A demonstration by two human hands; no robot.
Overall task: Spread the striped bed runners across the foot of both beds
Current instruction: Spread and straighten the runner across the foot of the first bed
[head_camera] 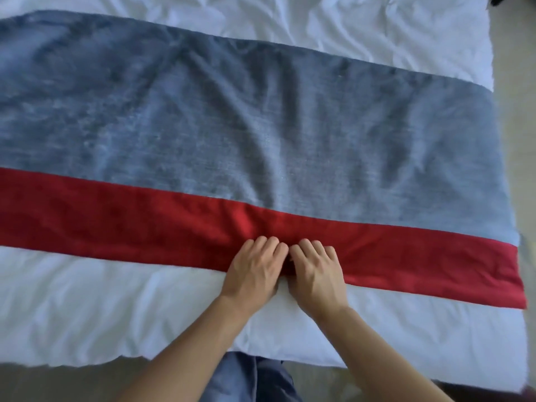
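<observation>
Head view looks straight down over the foot of the bed (116,309), where the striped bed runner (261,134) lies across the white duvet (377,33), reaching from the left edge of the picture to the bed's right side, where its end hangs over. The runner has a broad grey-blue band on the far side and a narrower red stripe (116,216) along the side nearest me, with a strip of white bedding showing between that stripe and the mattress edge. My left hand (255,271) and my right hand (316,271) sit side by side, almost touching, at the near edge of the red stripe around the middle of the bed. Both sets of fingers are curled down into the cloth with the knuckles raised, bunching the red fabric under them, so each hand is gripping the runner's hem. Creases fan out from my hands up through the grey-blue band. Below my forearms I can see my jeans (249,378) against the bed's edge and pale floor (516,158) to the right.
</observation>
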